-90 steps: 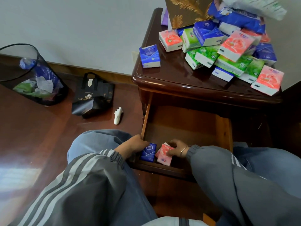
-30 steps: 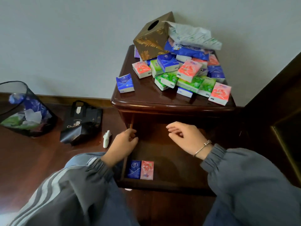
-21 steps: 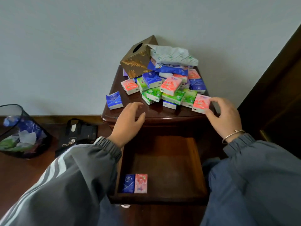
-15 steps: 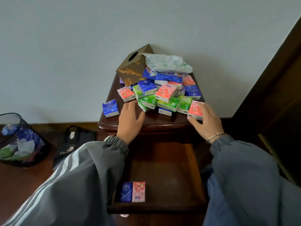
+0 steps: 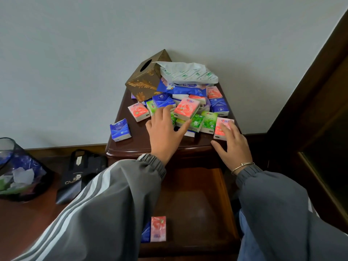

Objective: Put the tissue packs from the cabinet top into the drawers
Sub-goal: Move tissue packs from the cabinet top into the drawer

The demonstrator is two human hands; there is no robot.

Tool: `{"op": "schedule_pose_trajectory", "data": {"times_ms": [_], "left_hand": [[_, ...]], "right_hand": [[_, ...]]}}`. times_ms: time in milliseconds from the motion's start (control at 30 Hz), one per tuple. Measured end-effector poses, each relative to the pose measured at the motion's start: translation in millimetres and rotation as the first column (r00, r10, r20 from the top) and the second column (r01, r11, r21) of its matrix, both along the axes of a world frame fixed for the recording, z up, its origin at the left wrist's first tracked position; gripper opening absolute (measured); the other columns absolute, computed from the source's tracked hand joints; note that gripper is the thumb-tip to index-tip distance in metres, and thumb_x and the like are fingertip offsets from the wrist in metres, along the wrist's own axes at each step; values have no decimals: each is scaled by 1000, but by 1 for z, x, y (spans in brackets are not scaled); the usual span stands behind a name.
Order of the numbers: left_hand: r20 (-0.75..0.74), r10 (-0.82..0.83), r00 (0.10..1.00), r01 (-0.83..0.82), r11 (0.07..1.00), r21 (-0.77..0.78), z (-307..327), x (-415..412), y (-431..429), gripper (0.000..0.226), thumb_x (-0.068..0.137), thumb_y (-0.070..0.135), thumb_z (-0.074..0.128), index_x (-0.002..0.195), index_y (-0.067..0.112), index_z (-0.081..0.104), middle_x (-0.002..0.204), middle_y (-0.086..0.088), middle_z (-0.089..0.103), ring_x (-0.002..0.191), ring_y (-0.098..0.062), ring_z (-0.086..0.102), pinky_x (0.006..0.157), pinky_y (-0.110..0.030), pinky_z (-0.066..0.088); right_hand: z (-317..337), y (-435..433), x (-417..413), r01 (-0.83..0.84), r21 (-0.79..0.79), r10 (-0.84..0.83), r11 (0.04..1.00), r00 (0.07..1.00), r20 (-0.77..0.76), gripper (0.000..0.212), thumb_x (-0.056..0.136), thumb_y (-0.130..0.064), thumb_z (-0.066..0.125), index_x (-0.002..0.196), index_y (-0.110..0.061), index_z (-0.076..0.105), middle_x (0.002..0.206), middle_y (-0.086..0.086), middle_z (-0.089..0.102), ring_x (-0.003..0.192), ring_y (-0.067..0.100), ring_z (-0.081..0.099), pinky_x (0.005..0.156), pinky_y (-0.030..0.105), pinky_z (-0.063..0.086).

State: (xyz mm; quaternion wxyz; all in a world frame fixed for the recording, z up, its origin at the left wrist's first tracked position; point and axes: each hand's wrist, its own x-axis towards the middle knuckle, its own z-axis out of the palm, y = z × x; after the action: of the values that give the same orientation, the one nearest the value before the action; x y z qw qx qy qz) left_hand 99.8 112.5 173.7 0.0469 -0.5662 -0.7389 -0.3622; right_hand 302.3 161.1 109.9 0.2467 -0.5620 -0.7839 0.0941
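- We see small pink, green and blue tissue packs (image 5: 188,110) heaped at the back of the cabinet top (image 5: 131,146).
- A lone blue pack (image 5: 120,129) stands apart, near the left edge.
- A front pink pack (image 5: 219,129) lies at the heap's right corner.
- In the open drawer (image 5: 197,204) we find a flat pink pack (image 5: 158,228) touching a half-hidden blue one (image 5: 146,233), front left.

A black mesh bin (image 5: 22,172) stands on the glossy red-brown floor (image 5: 22,223) at the left, with blue and white wrappers inside. Just right of it lies a black bag (image 5: 79,178) with gold lettering, its handles toward the dark skirting (image 5: 66,146). The wall (image 5: 75,53) is pale grey. Against it sits a gold box (image 5: 145,80) with leaf ornament and a round hole in its top. Dark wood panelling (image 5: 310,110) fills the right side.
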Motion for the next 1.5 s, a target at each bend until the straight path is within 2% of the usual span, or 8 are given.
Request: {"op": "schedule_pose_trajectory", "data": {"times_ms": [300,567,867,1033,1167,1267,1333,1500], "left_hand": [[-11,120,993,-121,983,-137,15,24,32,63,84,63,52,124,15,51,122,-4,56,118,-27,46,97,-43,29],[300,-3,954,57,984,-170,23,17,14,52,83,23,67,127,1,49,127,-17,43,114,-32,46,93,-34,40],[531,18,847,92,980,-179,32,13,1,49,82,24,71,118,5,44,120,-15,51,109,-29,53,87,-39,48],[795,27,605,129,983,-132,28,10,-16,43,81,18,69,118,7,49,121,-15,56,106,-29,60,86,-47,55],[944,-63,325,378,923,-69,16,22,-39,19,92,17,56,110,14,61,97,-1,70,82,-10,65,58,-16,52],[998,-26,-54,438,898,47,10,22,-48,33,101,30,38,112,13,64,100,-4,74,89,-14,70,71,-25,56],[977,-20,-211,436,893,113,7,11,-55,53,99,51,30,124,15,61,112,-9,71,103,-20,68,88,-36,54],[998,-19,-59,443,895,43,-8,-11,-65,39,92,44,55,120,17,64,108,-6,72,102,-17,68,89,-36,53]], "right_hand": [[11,-5,-3,36,8,-36,999,998,-47,50,91,-35,55,136,-14,46,149,9,37,133,26,39,103,39,39],[19,-6,-7,98,31,-96,995,994,-52,41,83,-27,63,118,-6,56,132,12,51,111,30,54,86,35,47],[17,-14,-11,165,33,-151,986,951,-269,35,82,-16,65,113,-2,57,131,14,50,117,29,51,90,33,48],[42,-41,-11,152,153,-29,976,798,-602,45,79,-12,71,121,-5,56,126,9,57,115,20,56,89,25,51],[73,-75,-36,-67,252,214,965,754,-621,44,80,-16,70,121,-10,59,129,1,58,122,11,53,99,30,47],[83,-92,-53,-216,168,272,962,820,-504,47,79,-18,72,123,-10,58,135,2,54,125,10,50,101,24,44],[84,-95,-59,-274,89,285,958,855,-434,45,84,-21,68,126,-11,57,141,-1,49,127,9,47,102,20,42],[78,-99,-73,-469,-125,316,874,745,-587,35,97,-20,45,132,-17,50,132,-9,54,121,-5,49,101,12,40]]}}
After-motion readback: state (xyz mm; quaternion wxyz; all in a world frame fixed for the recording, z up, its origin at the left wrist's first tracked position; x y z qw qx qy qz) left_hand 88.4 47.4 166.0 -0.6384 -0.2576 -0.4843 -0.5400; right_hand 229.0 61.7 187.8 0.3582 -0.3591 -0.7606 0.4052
